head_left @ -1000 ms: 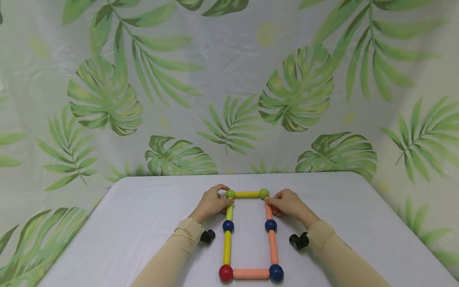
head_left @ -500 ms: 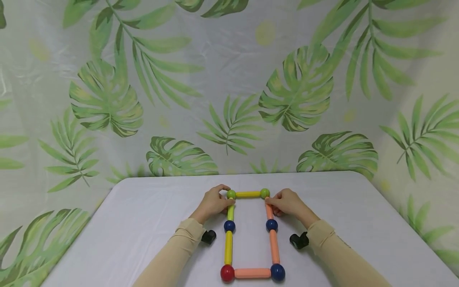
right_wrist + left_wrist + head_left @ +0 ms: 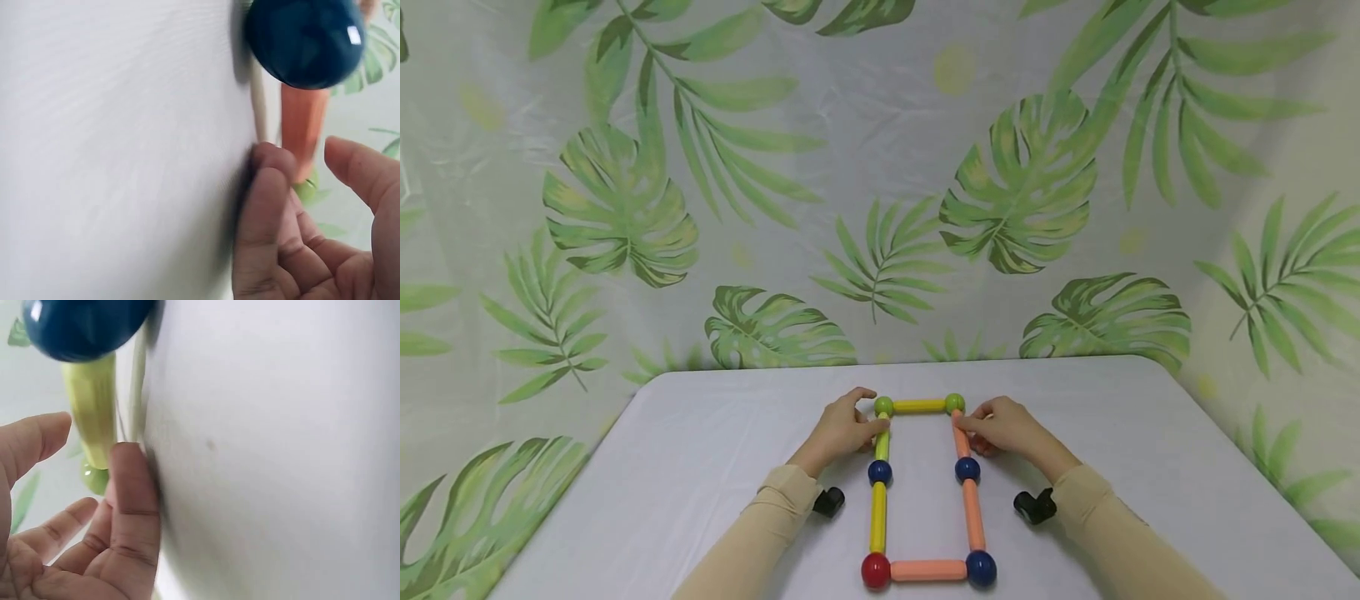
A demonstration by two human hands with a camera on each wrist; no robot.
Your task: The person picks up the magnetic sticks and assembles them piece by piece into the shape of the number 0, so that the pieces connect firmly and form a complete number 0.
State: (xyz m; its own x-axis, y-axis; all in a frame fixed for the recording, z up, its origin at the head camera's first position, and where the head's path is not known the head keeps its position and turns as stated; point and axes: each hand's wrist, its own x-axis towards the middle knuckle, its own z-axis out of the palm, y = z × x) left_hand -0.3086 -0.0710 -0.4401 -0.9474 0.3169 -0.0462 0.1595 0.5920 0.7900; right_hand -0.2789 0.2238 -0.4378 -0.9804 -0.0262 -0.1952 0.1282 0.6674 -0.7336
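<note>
A closed frame of rods and balls lies on the table. My left hand (image 3: 838,429) is beside the far-left yellow-green rod (image 3: 882,443), near the green ball (image 3: 884,407) at that corner. In the left wrist view, the thumb (image 3: 47,437) stands off that rod and the other fingers bend loosely. My right hand (image 3: 1003,429) is beside the far-right salmon rod (image 3: 962,440), by another green ball (image 3: 955,403). In the right wrist view, its thumb (image 3: 356,165) is spread away from the rod. Blue balls (image 3: 880,472) join the rods midway along both long sides.
A yellow rod (image 3: 919,406) spans the far end. Nearer are a yellow rod (image 3: 877,517), a salmon rod (image 3: 973,514), a red ball (image 3: 876,571), a large blue ball (image 3: 981,570) and a salmon rod (image 3: 928,571). White cloth (image 3: 700,467) covers the table; a leaf-print curtain (image 3: 880,167) hangs behind.
Both hands have eased slightly outward, the left to the left and the right to the right, loosening from the far rods. The frame keeps its shape.
</note>
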